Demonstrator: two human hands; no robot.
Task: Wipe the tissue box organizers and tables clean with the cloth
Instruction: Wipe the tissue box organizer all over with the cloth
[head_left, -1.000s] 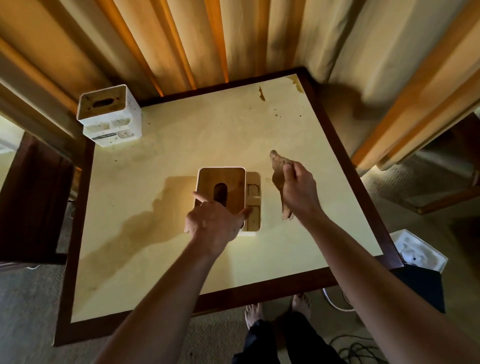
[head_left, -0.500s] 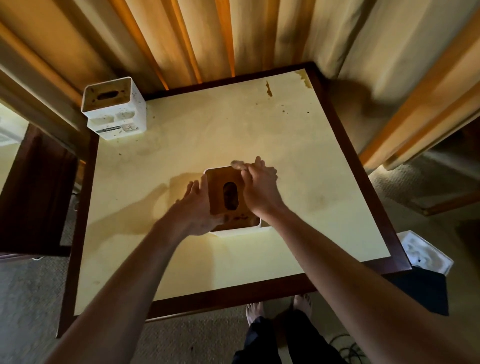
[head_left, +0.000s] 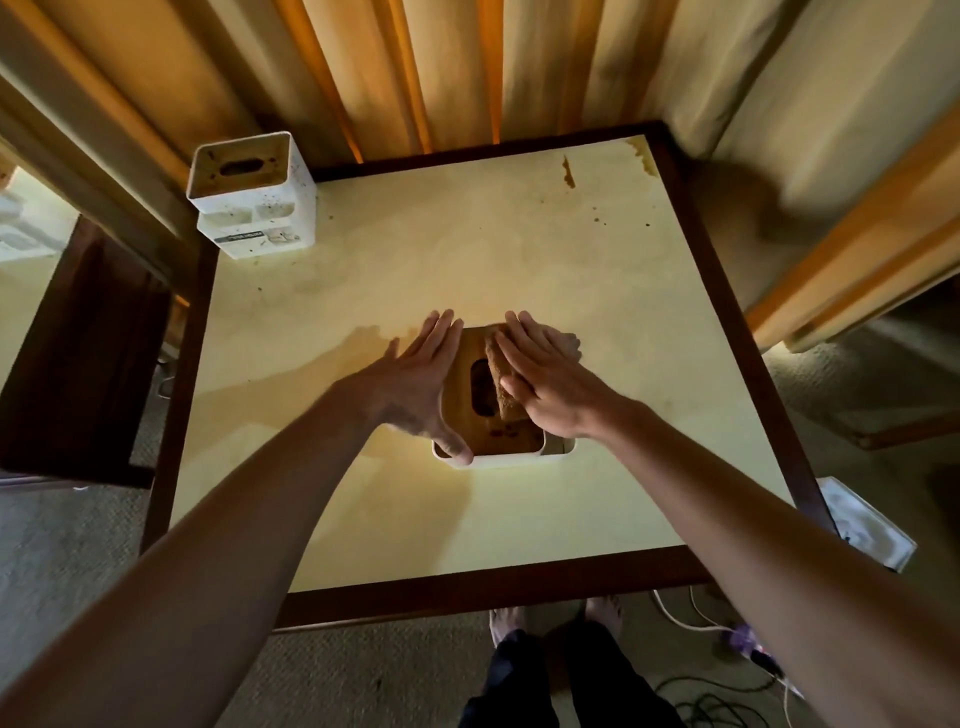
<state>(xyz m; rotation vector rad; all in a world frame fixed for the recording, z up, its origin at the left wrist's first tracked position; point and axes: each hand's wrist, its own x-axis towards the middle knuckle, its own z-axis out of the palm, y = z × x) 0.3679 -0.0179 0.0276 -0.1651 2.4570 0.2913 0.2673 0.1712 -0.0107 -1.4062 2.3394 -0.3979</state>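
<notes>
Under the right hand (head_left: 550, 395), flat-fingered, a brown cloth (head_left: 503, 387) wipes the white wooden-topped tissue box organizer (head_left: 493, 441); the left hand (head_left: 415, 384), apparently flat too, braces it. Next: the sides.

Both arms stretched forward — left hand (head_left: 415, 387) flat, fingers straight, thumb splayed near side; right hand (head_left: 545, 382) flat too, fingers extended — palms angled inward.

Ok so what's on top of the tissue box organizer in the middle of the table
A brown cloth lies on the middle organizer's wooden lid, pressed flat under the right hand. The left hand braces its left side. The lid's oval slot is partly covered; what's inside is hidden.
</notes>
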